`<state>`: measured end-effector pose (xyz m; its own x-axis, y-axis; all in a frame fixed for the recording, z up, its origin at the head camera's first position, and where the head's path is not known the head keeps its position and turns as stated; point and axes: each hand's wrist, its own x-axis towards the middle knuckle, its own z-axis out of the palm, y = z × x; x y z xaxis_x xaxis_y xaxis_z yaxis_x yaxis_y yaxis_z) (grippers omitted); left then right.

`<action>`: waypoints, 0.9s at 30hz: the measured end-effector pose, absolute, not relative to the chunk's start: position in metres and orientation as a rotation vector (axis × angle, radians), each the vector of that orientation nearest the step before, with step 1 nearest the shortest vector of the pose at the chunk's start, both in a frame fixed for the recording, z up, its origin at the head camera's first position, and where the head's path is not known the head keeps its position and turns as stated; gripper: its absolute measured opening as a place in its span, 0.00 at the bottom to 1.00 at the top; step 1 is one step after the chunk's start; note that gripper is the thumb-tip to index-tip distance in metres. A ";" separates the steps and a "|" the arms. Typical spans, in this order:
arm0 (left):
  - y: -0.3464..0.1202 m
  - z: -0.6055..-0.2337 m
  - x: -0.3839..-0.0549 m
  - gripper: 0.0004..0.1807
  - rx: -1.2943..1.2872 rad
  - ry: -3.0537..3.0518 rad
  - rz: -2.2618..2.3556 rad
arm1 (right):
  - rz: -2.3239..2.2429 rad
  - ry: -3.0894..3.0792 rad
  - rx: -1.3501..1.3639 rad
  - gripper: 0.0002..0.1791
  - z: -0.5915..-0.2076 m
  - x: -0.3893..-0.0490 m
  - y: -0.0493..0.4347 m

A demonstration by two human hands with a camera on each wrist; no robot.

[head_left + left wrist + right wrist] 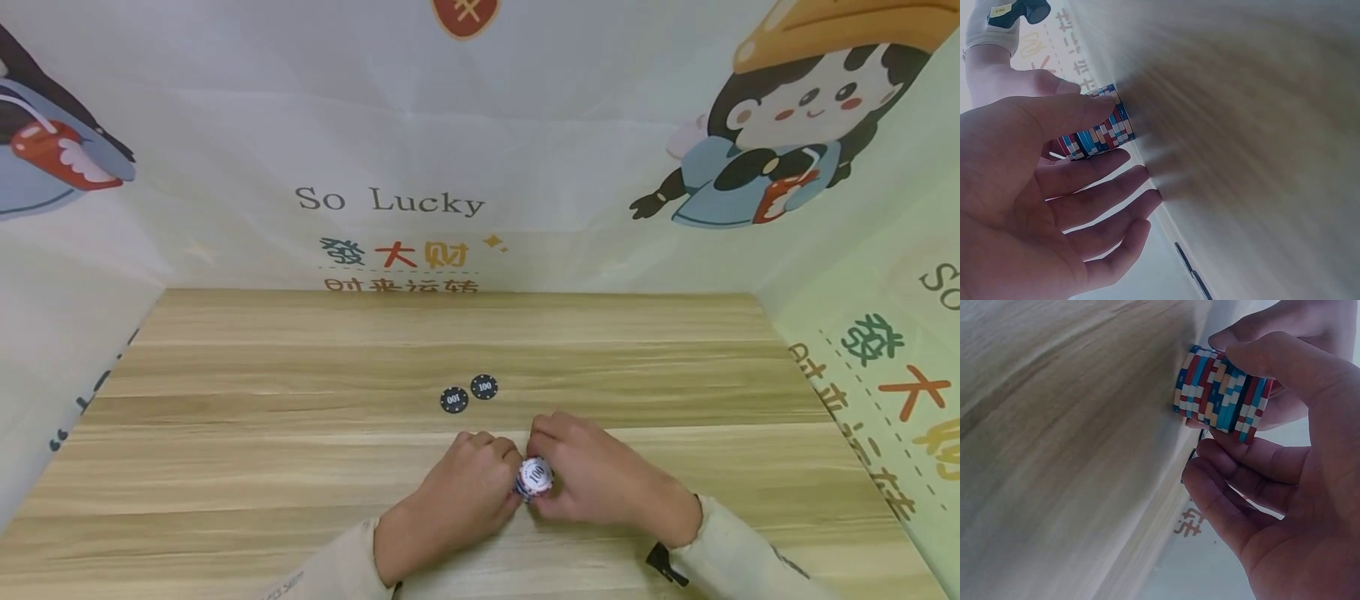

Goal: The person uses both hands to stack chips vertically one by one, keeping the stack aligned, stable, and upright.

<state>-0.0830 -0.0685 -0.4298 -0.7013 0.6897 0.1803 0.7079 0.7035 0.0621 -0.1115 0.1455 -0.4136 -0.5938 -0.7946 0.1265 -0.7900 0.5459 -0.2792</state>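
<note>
A stack of poker chips (535, 477) stands on the table between both hands, its top chip white and marked 100. Red, white, blue and cream edges show along the stack (1099, 134) in the left wrist view. My left hand (471, 483) holds it from the left, thumb on the near side and index finger on the far side. From the right, my right hand (592, 471) grips the same stack (1219, 394) between thumb and fingers. Beyond the hands, two black chips marked 100, a left one (453, 400) and a right one (484, 387), lie flat and close together.
The wood-grain table (262, 400) meets a printed backdrop (405, 150) at the back, with side walls left and right. A black strap piece (666, 564) sits at the right cuff.
</note>
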 end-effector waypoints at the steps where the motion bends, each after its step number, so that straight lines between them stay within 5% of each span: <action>1: -0.068 -0.430 -0.083 0.17 -1.141 -2.769 -0.190 | -0.484 2.748 -1.409 0.16 -0.414 -0.112 0.146; 27: -0.102 -0.412 -0.121 0.15 -0.993 -2.862 -0.309 | -0.464 2.744 -1.438 0.19 -0.423 -0.114 0.153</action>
<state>-0.1206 -0.1015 -0.4121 -0.7834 0.6015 0.1566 0.6211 0.7675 0.1590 -0.1138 0.1532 -0.4231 -0.5786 -0.8056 0.1278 -0.8027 0.5347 -0.2641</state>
